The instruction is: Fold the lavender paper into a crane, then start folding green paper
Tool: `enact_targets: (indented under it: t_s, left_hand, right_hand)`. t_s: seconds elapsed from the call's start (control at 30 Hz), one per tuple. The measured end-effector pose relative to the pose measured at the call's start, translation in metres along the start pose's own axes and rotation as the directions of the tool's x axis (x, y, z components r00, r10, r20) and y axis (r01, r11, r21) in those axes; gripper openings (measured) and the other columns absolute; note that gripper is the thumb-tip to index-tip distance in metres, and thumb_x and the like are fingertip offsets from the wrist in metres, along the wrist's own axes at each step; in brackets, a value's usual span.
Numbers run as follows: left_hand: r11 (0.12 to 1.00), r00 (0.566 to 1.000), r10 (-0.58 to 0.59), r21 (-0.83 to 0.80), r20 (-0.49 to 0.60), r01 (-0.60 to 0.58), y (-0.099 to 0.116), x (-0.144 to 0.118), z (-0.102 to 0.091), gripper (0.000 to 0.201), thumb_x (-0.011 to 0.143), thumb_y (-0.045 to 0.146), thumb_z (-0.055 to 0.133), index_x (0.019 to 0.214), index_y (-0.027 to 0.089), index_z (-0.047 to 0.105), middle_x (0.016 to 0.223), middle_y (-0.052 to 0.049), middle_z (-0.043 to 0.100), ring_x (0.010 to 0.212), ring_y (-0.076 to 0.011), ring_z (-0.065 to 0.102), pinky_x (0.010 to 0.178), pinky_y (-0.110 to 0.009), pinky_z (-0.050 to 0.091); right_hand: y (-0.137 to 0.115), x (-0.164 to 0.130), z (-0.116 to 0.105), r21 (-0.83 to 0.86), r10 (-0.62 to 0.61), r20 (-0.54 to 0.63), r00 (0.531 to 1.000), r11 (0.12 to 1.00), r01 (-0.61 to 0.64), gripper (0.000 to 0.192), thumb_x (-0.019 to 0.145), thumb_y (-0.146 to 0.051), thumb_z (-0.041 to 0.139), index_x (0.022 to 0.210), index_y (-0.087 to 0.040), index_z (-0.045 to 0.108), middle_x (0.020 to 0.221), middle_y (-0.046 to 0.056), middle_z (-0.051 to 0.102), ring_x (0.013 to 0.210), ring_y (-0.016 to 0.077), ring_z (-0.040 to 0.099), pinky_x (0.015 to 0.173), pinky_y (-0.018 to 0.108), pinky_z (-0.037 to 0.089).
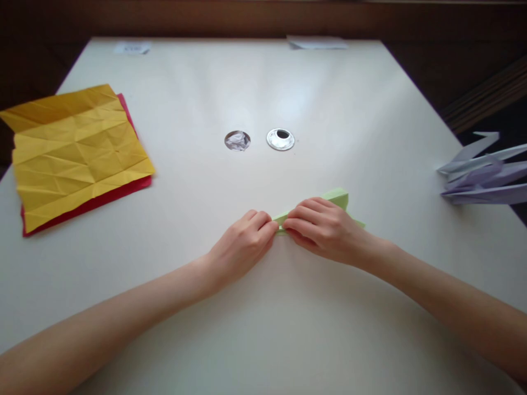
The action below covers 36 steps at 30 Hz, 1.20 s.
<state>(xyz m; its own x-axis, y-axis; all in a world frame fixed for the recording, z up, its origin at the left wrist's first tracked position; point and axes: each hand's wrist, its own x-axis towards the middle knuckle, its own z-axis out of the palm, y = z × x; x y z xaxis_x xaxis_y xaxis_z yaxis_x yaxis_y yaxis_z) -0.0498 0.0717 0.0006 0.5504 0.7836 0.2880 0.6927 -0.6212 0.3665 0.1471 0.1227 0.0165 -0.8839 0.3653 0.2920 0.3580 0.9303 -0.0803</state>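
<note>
A light green folded paper (336,197) lies low over the white table, mostly covered by my hands. My left hand (247,241) has its fingers closed on the paper's left end. Over the middle of the paper is my right hand (323,227), its fingers bent together and pinching the folded edge. The fingertips of both hands are close to each other, with a narrow strip of green showing between them. At the right, beyond my right hand, the paper widens into a flap and a small point. The underside of the paper is hidden.
Creased yellow paper (82,159) lies on red paper (142,184) at the left. White and purple folded paper pieces (489,181) stand at the right edge. Two round holes (280,139) sit mid-table. Paper scraps (317,43) lie along the far edge of the table (263,329).
</note>
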Motion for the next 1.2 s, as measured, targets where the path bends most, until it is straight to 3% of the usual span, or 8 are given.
enact_targets:
  t_s: [0.27, 0.57, 0.77, 1.2]
  left_hand:
    - [0.998, 0.998, -0.024, -0.061, -0.050, 0.021, -0.005, 0.004, -0.001, 0.016, 0.087, 0.014, 0.041, 0.083, 0.015, 0.057, 0.078, -0.004, 0.056, 0.073, -0.0133, 0.049, 0.067, -0.024, 0.044]
    - [0.996, 0.996, -0.071, -0.059, -0.052, 0.068, -0.006, 0.007, 0.002, 0.015, 0.086, 0.014, 0.043, 0.081, 0.015, 0.057, 0.074, -0.002, 0.056, 0.072, -0.0128, 0.050, 0.065, -0.024, 0.045]
    - [0.998, 0.997, -0.065, 0.016, 0.032, 0.065, -0.006, -0.004, -0.006, 0.013, 0.084, 0.009, 0.043, 0.081, 0.014, 0.055, 0.079, -0.004, 0.055, 0.075, -0.0146, 0.049, 0.068, -0.026, 0.044]
    - [0.991, 0.996, -0.084, 0.107, 0.002, 0.083, -0.011, -0.028, -0.020, 0.015, 0.083, 0.006, 0.041, 0.082, 0.015, 0.053, 0.080, -0.005, 0.055, 0.076, -0.0162, 0.049, 0.068, -0.029, 0.045]
  right_hand:
    - [0.003, 0.008, 0.000, 0.050, 0.053, 0.080, 0.995, 0.997, -0.057, 0.017, 0.086, -0.017, 0.040, 0.077, -0.017, 0.054, 0.072, 0.004, 0.057, 0.068, 0.0145, 0.047, 0.065, 0.028, 0.037]
    - [-0.007, 0.017, 0.004, 0.008, 0.115, 0.056, 0.992, 0.993, -0.116, 0.020, 0.087, -0.018, 0.038, 0.073, -0.017, 0.053, 0.068, 0.005, 0.056, 0.068, 0.0158, 0.047, 0.064, 0.029, 0.035]
    - [-0.005, 0.015, 0.005, 0.005, 0.113, 0.063, 0.992, 0.993, -0.114, 0.021, 0.087, -0.016, 0.039, 0.071, -0.016, 0.053, 0.069, 0.004, 0.056, 0.067, 0.0145, 0.046, 0.064, 0.028, 0.033]
    - [-0.004, 0.010, 0.004, -0.002, 0.097, 0.054, 0.994, 0.995, -0.097, 0.018, 0.087, -0.015, 0.040, 0.076, -0.016, 0.055, 0.073, 0.005, 0.057, 0.068, 0.0142, 0.047, 0.065, 0.028, 0.033]
